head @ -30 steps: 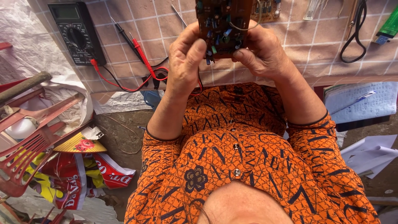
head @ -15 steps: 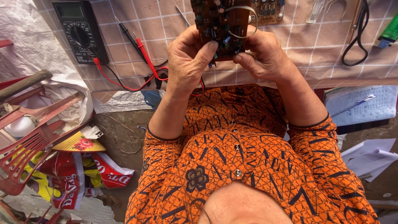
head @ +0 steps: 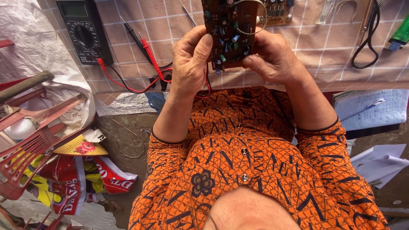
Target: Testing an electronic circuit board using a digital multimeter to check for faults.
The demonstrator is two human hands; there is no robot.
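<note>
- Board point(head: 230, 32) is up over the checked cloth point(head: 315, 47), component side toward me, pinched at both edges.
- Left hand point(head: 191, 61): thumb on the board's face, the other fingers behind it. Right hand point(head: 272, 57): fingers curled round the far edge.
- I'd say grip by the edges only, off the capacitors, and keep that loose wire loop point(head: 255, 12) unsnagged.
- Meter point(head: 83, 30) and probes point(head: 147, 47) lie to the left, apart from the hands.
</note>
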